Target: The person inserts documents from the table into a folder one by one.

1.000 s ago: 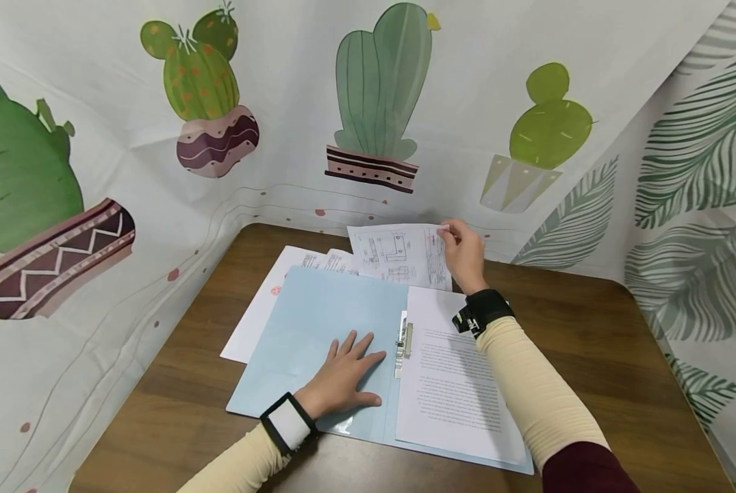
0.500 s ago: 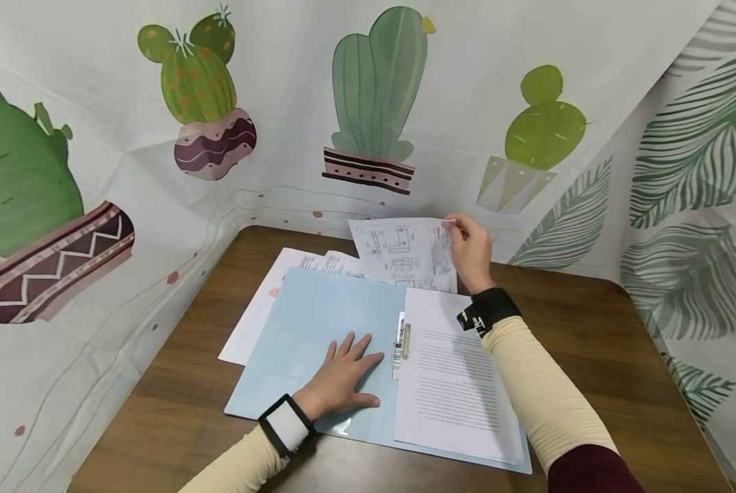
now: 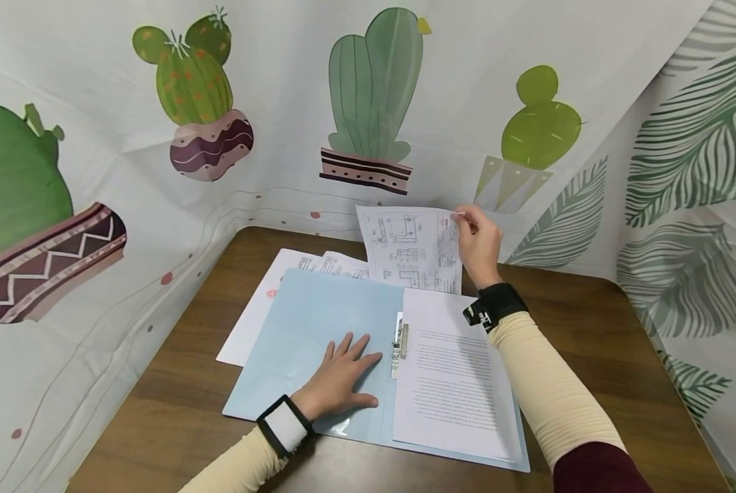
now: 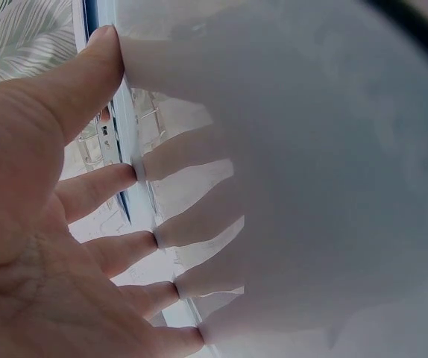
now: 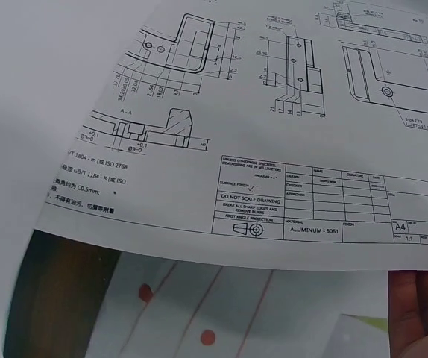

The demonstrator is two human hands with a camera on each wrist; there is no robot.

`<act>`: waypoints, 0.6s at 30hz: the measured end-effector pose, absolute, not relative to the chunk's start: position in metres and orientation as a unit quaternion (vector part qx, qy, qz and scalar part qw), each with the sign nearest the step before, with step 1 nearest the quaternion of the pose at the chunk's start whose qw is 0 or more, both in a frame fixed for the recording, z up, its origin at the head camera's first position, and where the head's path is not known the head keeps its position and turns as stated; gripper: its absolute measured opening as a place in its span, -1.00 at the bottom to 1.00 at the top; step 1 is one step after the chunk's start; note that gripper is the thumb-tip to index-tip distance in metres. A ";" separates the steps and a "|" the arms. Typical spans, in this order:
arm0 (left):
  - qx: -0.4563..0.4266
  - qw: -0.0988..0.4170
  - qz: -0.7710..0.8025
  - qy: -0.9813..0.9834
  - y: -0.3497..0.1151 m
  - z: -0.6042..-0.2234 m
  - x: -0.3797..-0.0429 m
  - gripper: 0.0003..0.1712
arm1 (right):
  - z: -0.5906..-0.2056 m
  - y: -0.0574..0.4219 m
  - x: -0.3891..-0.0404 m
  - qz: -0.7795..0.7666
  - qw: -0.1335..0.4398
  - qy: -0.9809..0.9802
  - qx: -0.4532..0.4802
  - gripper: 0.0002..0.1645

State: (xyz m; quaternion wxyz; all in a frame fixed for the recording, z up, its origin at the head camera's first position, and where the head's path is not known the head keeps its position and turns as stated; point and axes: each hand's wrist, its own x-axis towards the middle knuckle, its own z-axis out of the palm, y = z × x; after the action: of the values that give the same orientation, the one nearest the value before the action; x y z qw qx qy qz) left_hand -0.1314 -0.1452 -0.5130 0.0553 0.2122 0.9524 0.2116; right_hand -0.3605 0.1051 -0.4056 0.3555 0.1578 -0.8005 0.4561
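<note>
A light-blue folder lies spread on the table, with a metal clip along its spine and printed text pages on its right side. My left hand rests on the left cover, fingers straight and spread; the left wrist view shows its fingertips touching the glossy cover. Beyond the folder, my right hand pinches the upper right corner of a technical drawing sheet. That sheet tilts up, its lower edge hidden behind the folder. Dimensioned outlines and a title block show up close in the right wrist view.
More loose papers stick out from under the folder's left and far edges, one with a red stamp. The brown wooden table ends at a hanging cloth printed with cacti, close behind the drawing.
My right hand has risen and shifted slightly right, lifting the drawing sheet so more of it shows above the folder. The left hand has stayed put on the cover.
</note>
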 end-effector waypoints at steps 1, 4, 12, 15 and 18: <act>0.213 0.054 0.211 0.952 -0.145 -0.513 -0.132 -0.04 | -0.404 0.105 -0.361 0.457 0.358 -0.799 0.158 -0.90; 0.214 0.055 0.212 0.952 -0.146 -0.514 -0.132 -0.04 | -0.399 0.107 -0.362 0.462 0.366 -0.793 0.156 -0.93; 0.214 0.053 0.216 0.951 -0.146 -0.513 -0.132 -0.04 | -0.391 0.113 -0.366 0.467 0.380 -0.783 0.154 -0.90; 0.214 0.052 0.216 0.951 -0.146 -0.513 -0.132 -0.04 | -0.388 0.115 -0.366 0.468 0.385 -0.780 0.154 -0.93; 0.213 0.053 0.215 0.951 -0.145 -0.513 -0.132 -0.04 | -0.384 0.117 -0.366 0.469 0.390 -0.778 0.152 -0.95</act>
State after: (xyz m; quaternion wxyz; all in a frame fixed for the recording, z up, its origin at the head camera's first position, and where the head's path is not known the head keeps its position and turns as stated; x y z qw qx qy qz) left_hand -0.1319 -0.1453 -0.5132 0.0526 0.2133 0.9515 0.2155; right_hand -0.3663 0.1172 -0.3840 0.3897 0.1523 -0.7780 0.4687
